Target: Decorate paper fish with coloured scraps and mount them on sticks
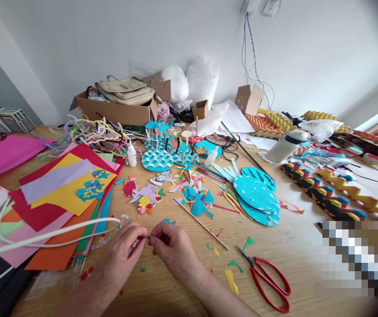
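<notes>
My left hand (126, 246) and my right hand (174, 246) meet over the front of the wooden table, fingertips pinched close together. Between them is something small and dark, too tiny to make out. Just beyond my fingers lies a blue paper fish (168, 221), partly covered by my right hand. Farther off are a purple paper fish (146, 193), a yellow one (143, 203) and a pile of blue paper scraps (198, 203). A thin wooden stick (203, 225) slants to the right of my hands. Red-handled scissors (264, 277) lie by my right forearm, blades slightly apart.
Stacked coloured paper (53, 259) fills the left, with a white cable (60, 231) looping over it. Blue paper ovals (256, 196), two glue bottles and finished fish stands (157, 159) stand farther back. A white bottle (286, 145) lies right; a cardboard box (116, 111) sits against the wall.
</notes>
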